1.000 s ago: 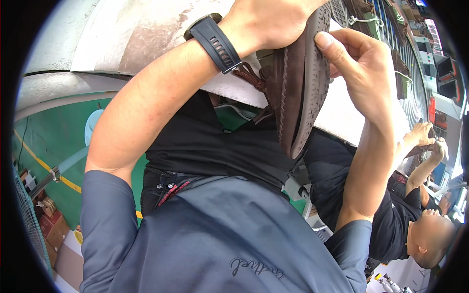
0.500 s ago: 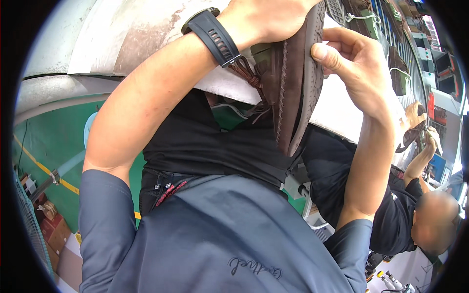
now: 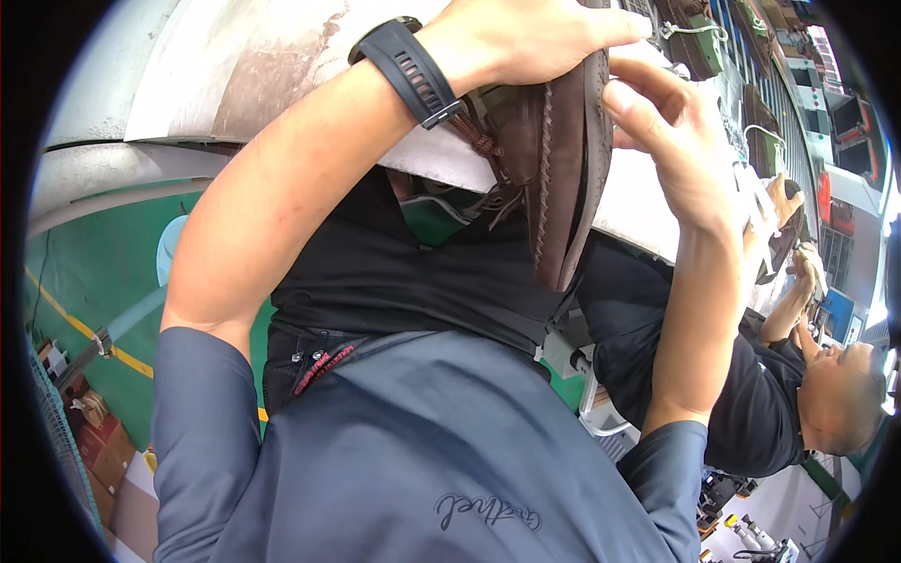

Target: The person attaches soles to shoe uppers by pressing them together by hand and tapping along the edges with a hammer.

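A brown lace-up shoe hangs toe-down over the edge of the pale worktable, its stitched upper turned left and its sole to the right. My left hand is closed over the upper end of the shoe, with the thumb stretched across toward the sole. Most of its other fingers are hidden. At the sole's edge, my right hand has bent fingers and its thumb against the shoe; some fingertips are hidden. Brown laces dangle beside the upper. A black watch circles my left wrist.
The worktable has a scuffed, stained surface. More shoes with white laces sit along a roller conveyor at right. Close on that side, a co-worker handles another shoe. Boxes stand on the floor at left.
The shoe has shifted slightly left and turned a little. My left thumb now reaches across toward the sole, and my right hand has moved slightly left. The co-worker's head and hands have moved.
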Tool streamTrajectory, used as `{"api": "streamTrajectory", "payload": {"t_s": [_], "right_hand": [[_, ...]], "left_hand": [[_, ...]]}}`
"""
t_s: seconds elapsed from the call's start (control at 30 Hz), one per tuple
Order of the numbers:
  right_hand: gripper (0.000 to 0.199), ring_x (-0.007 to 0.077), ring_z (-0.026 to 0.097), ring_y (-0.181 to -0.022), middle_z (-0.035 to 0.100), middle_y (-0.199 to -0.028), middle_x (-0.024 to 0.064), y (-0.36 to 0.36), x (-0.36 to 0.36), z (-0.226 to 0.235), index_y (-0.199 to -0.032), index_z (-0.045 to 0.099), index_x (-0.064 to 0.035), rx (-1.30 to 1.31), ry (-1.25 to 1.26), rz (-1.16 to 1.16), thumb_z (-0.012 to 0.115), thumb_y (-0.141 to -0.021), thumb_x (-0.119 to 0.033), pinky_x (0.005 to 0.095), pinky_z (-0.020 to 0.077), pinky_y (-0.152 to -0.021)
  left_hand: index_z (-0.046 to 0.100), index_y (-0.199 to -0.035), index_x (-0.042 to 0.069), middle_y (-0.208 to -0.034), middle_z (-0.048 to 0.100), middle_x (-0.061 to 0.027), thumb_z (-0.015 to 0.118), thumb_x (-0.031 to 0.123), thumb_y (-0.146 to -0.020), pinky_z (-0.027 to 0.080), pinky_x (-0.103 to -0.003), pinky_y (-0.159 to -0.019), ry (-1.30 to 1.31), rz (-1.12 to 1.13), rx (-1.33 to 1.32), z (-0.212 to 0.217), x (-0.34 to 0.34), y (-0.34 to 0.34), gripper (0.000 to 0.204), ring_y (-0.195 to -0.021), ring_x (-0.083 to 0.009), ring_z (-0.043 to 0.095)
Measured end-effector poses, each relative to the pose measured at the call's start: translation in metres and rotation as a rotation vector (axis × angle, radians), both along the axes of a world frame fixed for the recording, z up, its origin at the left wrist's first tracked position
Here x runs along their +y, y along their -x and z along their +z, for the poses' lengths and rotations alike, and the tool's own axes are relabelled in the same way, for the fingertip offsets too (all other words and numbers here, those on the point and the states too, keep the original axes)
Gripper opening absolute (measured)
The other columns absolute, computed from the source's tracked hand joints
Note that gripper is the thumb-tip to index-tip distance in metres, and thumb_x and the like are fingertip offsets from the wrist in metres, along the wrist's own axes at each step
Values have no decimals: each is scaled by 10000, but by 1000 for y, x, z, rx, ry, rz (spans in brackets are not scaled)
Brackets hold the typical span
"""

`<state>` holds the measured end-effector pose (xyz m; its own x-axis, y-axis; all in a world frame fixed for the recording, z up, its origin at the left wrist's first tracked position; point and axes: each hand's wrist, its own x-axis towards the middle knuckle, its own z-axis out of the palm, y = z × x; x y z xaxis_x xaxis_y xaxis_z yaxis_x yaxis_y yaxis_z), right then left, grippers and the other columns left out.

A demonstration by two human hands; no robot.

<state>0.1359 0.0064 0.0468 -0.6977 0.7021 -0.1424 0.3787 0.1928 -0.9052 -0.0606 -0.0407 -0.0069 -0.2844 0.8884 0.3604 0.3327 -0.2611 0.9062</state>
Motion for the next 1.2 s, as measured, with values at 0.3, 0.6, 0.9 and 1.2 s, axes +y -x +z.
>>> {"api": "streamTrajectory", "payload": {"t_s": [0.3, 0.6, 0.9, 1.2], "right_hand": [[655, 94, 627, -906, 656, -947, 1, -10, 8, -6, -1284, 686, 46, -87, -91, 26, 945, -817, -334, 256, 533, -853], [1293, 260, 592, -1274, 604, -1390, 195, -60, -56, -25, -1669, 255, -7, 232, 201, -52, 1022, -673, -313, 387, 490, -1021], [1237, 270, 595, -1312, 614, -1400, 181, -57, -79, -32, -1662, 299, -21, 255, 124, -123, 988, -641, -140, 414, 431, -1118], [1311, 251, 607, -1291, 634, -1374, 168, -54, -78, -34, -1647, 322, -1, 294, 235, -124, 1051, -571, -175, 389, 441, -1123]], "left_hand": [[665, -966, -36, -843, 679, -257, 702, 314, -909, 554, -457, -750, -37, 6, 118, 4, 6, -7, 357, -825, -428, 691], [690, -975, -19, -899, 675, -265, 691, 332, -930, 557, -468, -776, -84, 64, 278, -10, 7, -3, 354, -856, -437, 684], [682, -966, -17, -920, 657, -247, 678, 310, -945, 540, -460, -781, -83, 40, 302, -2, 6, -7, 328, -872, -419, 671], [656, -904, -65, -783, 691, -223, 723, 311, -916, 548, -412, -708, -31, 55, 60, 10, -2, -11, 383, -743, -342, 700]]}}
